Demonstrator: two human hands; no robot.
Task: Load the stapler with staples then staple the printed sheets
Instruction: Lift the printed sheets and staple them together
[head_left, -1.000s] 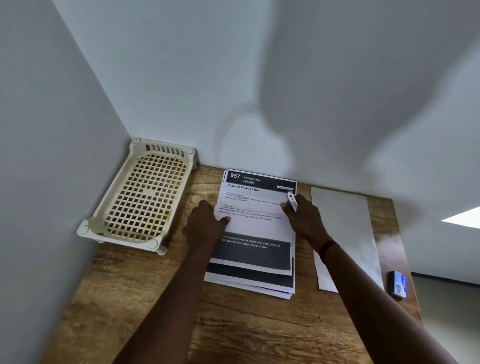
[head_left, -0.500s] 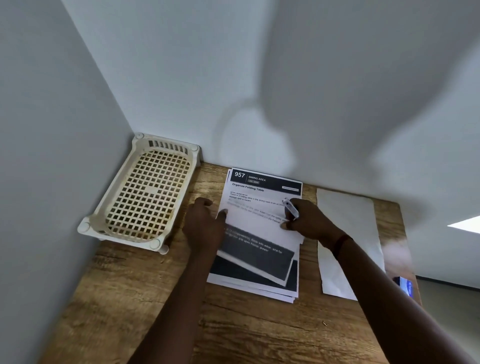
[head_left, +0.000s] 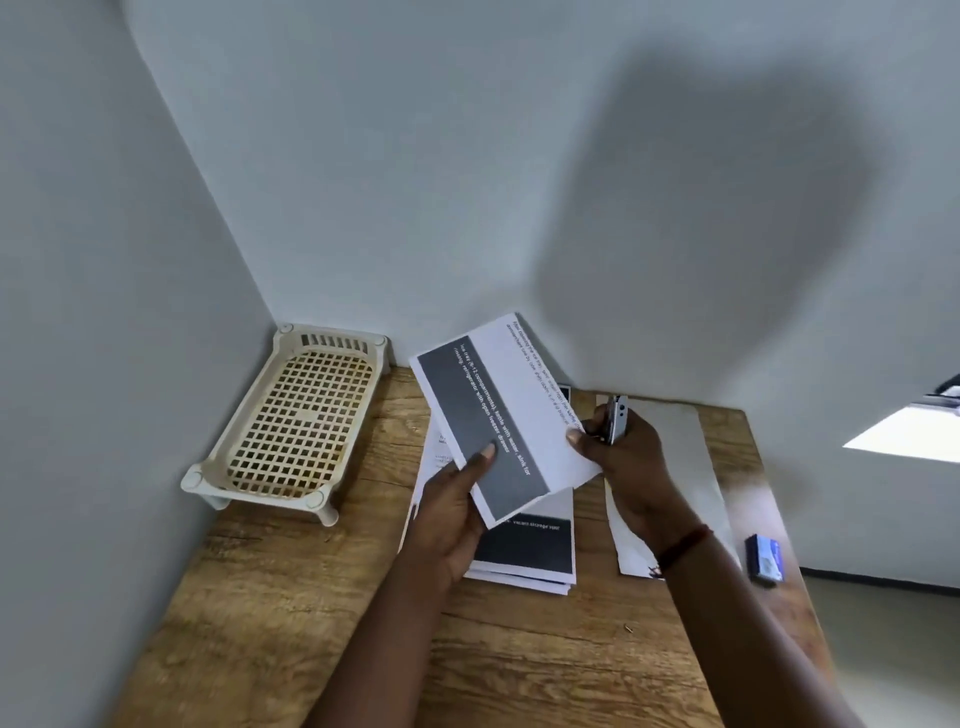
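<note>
Two pale walls meet in a corner behind a wooden table (head_left: 311, 597), its grain running across and a soft shadow thrown on the right-hand wall. Against the corner stands a cream plastic lattice tray (head_left: 291, 421) on short legs. A stack of printed sheets (head_left: 524, 551) lies in the middle of the table, and to its right a blank white sheet (head_left: 691, 457). Near the table's right edge sits a small blue box (head_left: 764, 560), its label too blurred to read.

The left hand (head_left: 452, 514) is clamped on a lifted sheet (head_left: 498, 415), thumb pressed on its dark band; the page is raised off the stack and turned sideways. The white lettering on the band reads partly "refrigerator with open freezer drawer". The sheet beneath shows "vacant storage", the rest unclear.

The right hand (head_left: 623, 467) pinches the lifted sheet's other edge while its fingers are closed around a small silver stapler (head_left: 617, 418), held upright above the table.
</note>
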